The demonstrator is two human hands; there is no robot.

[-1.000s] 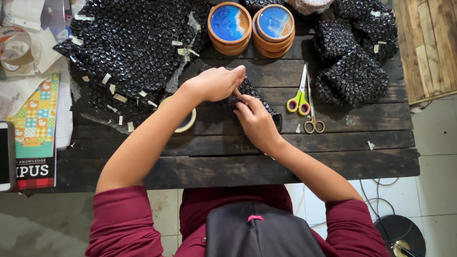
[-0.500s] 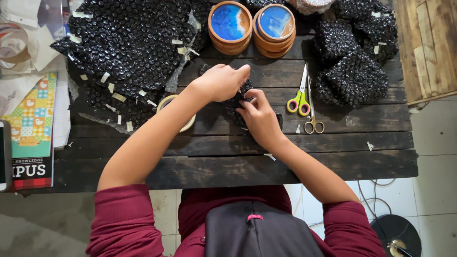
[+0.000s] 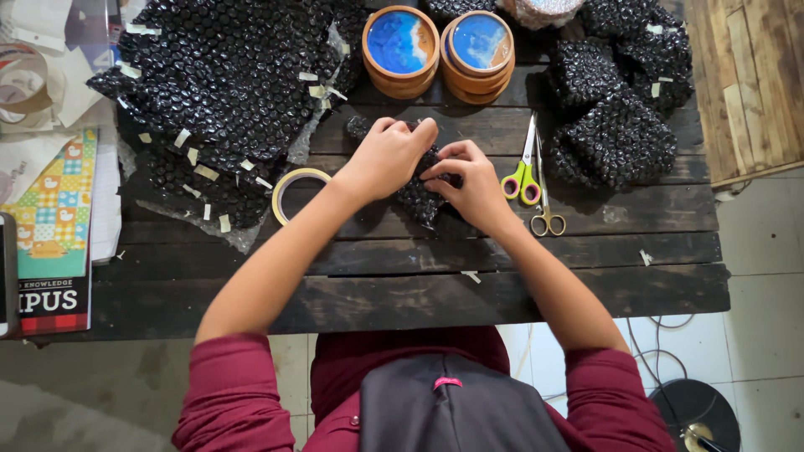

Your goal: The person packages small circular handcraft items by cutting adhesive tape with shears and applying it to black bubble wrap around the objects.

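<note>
Bundle (image 3: 416, 194) of black bubble wrap had shifted up the worktop (image 3: 502, 285) — left hand (image 3: 387, 156) and right hand (image 3: 471, 180) now pressed together, clamped on it

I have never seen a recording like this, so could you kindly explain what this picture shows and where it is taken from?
It is a single view from a camera worn on a person's head, looking down at their own bare hands over a dark wooden table. The left hand and right hand both press on a small bundle of black bubble wrap. Around them lie a roll of tape, two pairs of scissors, two round wooden pieces with blue tops, a big bubble wrap sheet and wrapped bundles.
</note>
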